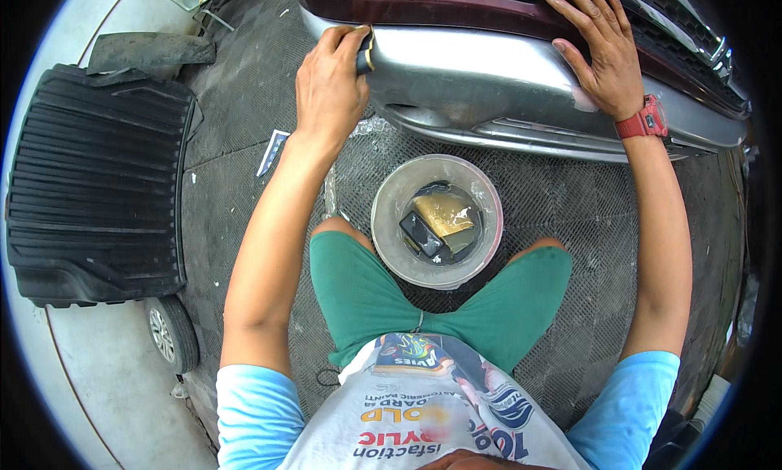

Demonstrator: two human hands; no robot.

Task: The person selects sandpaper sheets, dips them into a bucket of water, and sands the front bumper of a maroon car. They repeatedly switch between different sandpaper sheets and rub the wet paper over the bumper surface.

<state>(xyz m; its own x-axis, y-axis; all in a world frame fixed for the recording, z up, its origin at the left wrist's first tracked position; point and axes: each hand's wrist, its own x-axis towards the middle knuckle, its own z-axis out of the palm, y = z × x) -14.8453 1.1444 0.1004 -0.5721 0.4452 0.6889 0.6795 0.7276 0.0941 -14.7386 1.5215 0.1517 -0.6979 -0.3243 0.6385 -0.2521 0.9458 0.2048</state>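
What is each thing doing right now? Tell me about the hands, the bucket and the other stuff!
Left hand: closed around a dark sanding block, pressed on the bumper.
Right hand: open, flat on the bumper.
Silver bumper: dull, scuffed.
Bucket: upright, uncovered, with blocks and sheets inside.
Black floor mat: lying flat.

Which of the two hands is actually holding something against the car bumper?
The left hand. It grips a small dark sanding block pressed to the silver bumper. The right hand, the one with the red wristwatch, lies flat and open, holding nothing.
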